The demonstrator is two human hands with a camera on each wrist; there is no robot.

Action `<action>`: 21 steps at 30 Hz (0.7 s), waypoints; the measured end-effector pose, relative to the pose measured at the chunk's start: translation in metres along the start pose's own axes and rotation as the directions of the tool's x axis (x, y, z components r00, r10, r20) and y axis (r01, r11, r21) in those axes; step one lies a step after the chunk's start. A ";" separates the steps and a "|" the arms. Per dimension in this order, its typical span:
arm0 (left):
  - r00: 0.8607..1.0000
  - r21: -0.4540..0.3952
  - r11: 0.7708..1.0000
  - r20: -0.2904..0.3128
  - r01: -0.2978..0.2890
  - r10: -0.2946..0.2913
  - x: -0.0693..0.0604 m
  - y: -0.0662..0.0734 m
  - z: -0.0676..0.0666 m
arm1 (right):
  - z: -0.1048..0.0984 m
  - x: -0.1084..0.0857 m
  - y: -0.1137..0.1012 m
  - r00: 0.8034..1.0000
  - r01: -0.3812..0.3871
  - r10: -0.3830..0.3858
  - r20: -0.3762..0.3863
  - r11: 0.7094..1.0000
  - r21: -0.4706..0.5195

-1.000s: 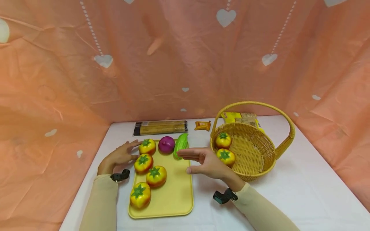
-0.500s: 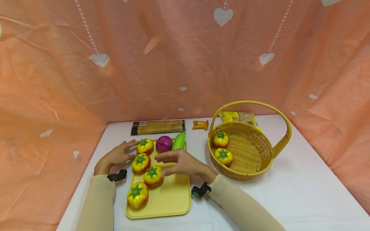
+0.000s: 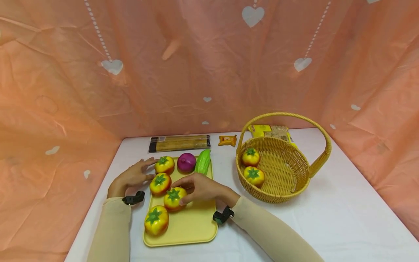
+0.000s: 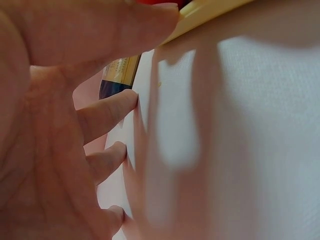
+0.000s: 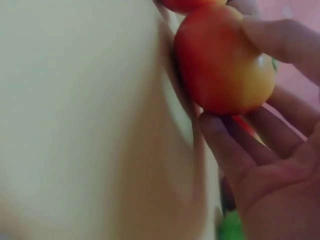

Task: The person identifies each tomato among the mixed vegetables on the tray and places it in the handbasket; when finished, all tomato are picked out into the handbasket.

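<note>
A yellow tray holds several red-yellow persimmon-like fruits, a purple onion-like ball and a green ridged vegetable. My right hand has thumb and fingers around the right-middle fruit; in the right wrist view the thumb lies on one side of that fruit and the fingers on the other. At the tray's left edge rests my left hand, fingers spread, beside the two upper-left fruits; in the left wrist view its fingertips touch the white cloth.
A wicker basket with a tall handle stands right of the tray, two similar fruits inside. Behind lie a packet of sticks, a small orange packet and a yellow bag. A pink curtain hangs behind the table.
My right hand has moved left from beside the green vegetable, over the tray, and has taken hold of the right-middle fruit. The left hand stays by the tray's left edge.
</note>
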State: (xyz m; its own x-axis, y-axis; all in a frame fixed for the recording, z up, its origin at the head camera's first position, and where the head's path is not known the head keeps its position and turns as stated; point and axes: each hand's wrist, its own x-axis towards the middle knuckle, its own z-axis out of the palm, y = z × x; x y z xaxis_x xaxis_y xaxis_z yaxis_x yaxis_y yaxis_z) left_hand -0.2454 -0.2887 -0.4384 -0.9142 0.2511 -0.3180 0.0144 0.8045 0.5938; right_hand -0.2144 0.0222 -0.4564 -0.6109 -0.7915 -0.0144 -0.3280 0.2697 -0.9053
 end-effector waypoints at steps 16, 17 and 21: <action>1.000 0.032 0.999 -0.004 0.018 -0.018 0.000 0.000 0.000 | -0.048 -0.129 -0.013 0.982 0.109 -0.071 -0.176 0.970 0.218; 1.000 0.031 0.999 -0.005 0.018 -0.018 0.000 0.000 0.000 | -0.053 -0.139 -0.013 0.977 0.119 -0.074 -0.202 0.969 0.219; 1.000 0.037 0.999 -0.007 0.005 -0.004 -0.001 0.000 0.000 | -0.073 -0.182 -0.009 0.952 0.136 -0.075 -0.298 0.973 0.189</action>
State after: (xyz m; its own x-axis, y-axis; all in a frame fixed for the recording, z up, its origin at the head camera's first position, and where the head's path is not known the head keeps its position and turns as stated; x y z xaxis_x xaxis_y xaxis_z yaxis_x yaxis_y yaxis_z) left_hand -0.2449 -0.2887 -0.4376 -0.9172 0.2437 -0.3153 0.0251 0.8249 0.5647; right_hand -0.1526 0.2040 -0.4149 -0.7715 -0.6100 0.1806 -0.2658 0.0512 -0.9627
